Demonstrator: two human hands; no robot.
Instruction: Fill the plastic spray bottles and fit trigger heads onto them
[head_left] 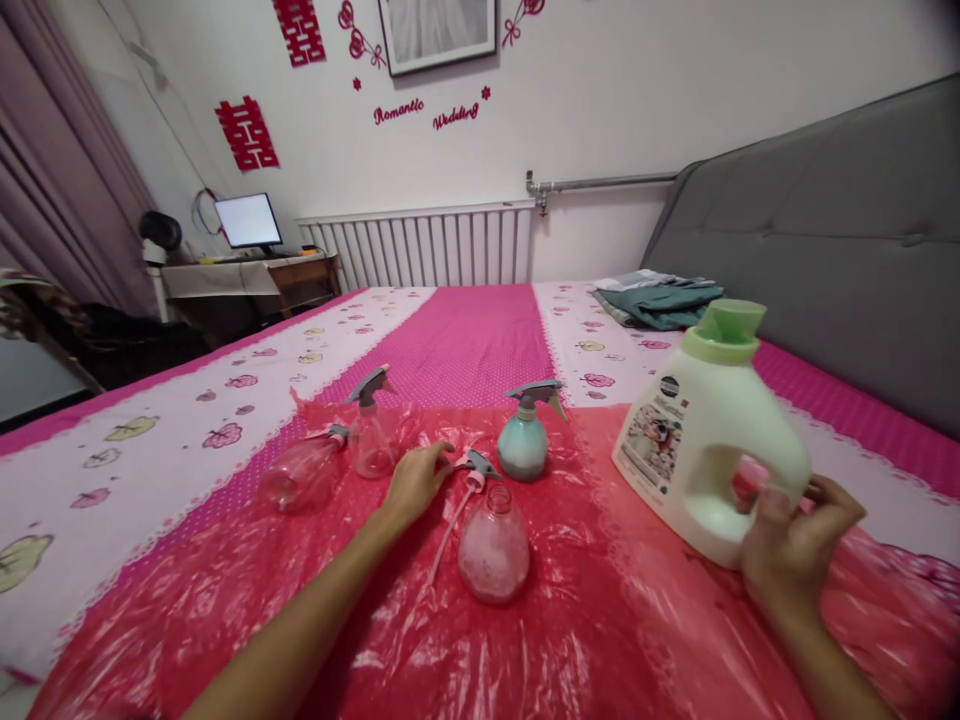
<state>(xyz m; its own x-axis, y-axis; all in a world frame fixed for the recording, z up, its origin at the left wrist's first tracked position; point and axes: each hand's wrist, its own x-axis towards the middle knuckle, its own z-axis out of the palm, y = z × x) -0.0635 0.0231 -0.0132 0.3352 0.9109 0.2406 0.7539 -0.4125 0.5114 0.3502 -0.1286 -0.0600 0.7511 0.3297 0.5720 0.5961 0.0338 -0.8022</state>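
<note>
My right hand is closed round the handle of a large cream laundry detergent bottle with a green cap, which leans a little. My left hand reaches in from the left, its fingertips pinched at the end of a grey-and-pink spray head whose thin dip tube slants down to the left. Just beside that stands a round, pink, clear spray bottle without its top. A teal spray bottle stands behind it with its head on. Left of my hand, one pink spray bottle is upright and another pink spray bottle lies tipped over.
Red plastic sheeting covers the near part of the bed. Folded clothes lie near the grey headboard. Beyond the bed are a radiator and a desk with a monitor.
</note>
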